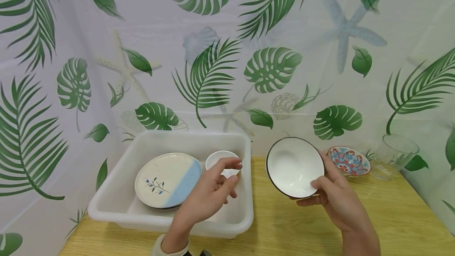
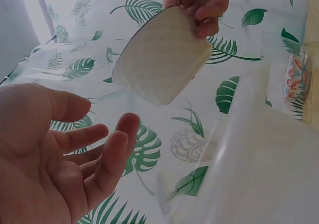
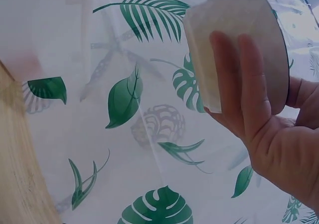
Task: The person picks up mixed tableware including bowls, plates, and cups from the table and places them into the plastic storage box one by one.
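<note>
A white bowl (image 1: 294, 166) with a dark rim is held up by my right hand (image 1: 337, 196), tilted so its inside shows in the head view. The thumb lies over the rim, and in the right wrist view the fingers (image 3: 255, 69) spread along the bowl's outer wall. My left hand (image 1: 209, 194) hovers above the white plastic tub (image 1: 117, 214), fingers loosely bent around nothing. Beneath it in the tub are a cream-and-blue plate (image 1: 167, 177) with a leaf sprig and a small white bowl (image 1: 217, 159), partly hidden by that hand.
A red-and-blue patterned bowl (image 1: 348, 161) stands at the back right of the wooden table (image 1: 284, 228), beside a clear glass (image 1: 394, 155). A leaf-printed sheet (image 1: 227, 90) hangs close behind the tub and along the left.
</note>
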Available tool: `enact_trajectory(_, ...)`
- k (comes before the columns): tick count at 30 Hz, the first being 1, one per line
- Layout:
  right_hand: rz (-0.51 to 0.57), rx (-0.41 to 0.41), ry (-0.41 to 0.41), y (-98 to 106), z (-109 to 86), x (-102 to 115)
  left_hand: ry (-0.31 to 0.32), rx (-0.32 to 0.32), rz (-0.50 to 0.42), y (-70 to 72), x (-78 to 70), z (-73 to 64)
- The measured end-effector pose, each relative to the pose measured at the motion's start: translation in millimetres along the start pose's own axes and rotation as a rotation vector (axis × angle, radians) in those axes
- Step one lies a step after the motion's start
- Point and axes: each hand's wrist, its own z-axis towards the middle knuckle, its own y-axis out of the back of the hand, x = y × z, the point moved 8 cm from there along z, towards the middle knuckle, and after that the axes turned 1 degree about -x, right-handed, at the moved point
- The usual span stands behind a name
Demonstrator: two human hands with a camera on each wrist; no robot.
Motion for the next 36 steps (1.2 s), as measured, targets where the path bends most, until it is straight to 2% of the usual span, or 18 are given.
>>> enact_trajectory(4, -0.038, 0.026, 0.013, -6, -3.9, 4, -0.037, 0.040, -0.026, -6.2, -4.7, -1.7)
enact_trajectory(8, -0.057, 0.077, 0.062, -12, -8.0, 8, -0.068, 0.095, -0.030, -12.6, -8.7, -3.1)
enact_trajectory(14, -0.051, 0.169, 0.098, -20, -13.6, 12, -0.095, 0.098, -0.049, -14.3, -10.7, -3.4)
enact_trajectory(17, -0.060, 0.199, 0.074, -25, -15.2, 12, -0.126, 0.127, -0.089, -16.6, -13.2, -4.0)
enact_trajectory(22, -0.065, 0.232, 0.021, -31, -17.9, 12, -0.178, 0.226, -0.152, -25.3, -18.8, -6.1)
enact_trajectory(25, -0.059, 0.255, 0.015, -35, -18.7, 12, -0.201, 0.276, -0.186, -29.4, -21.6, -8.1)
enact_trajectory(32, -0.087, 0.272, 0.001, -38, -20.4, 11, -0.161, 0.371, -0.228, -33.6, -21.5, -11.8)
enact_trajectory(36, -0.111, 0.269, -0.011, -40, -21.0, 13, -0.197, 0.397, -0.259, -34.2, -25.1, -12.8)
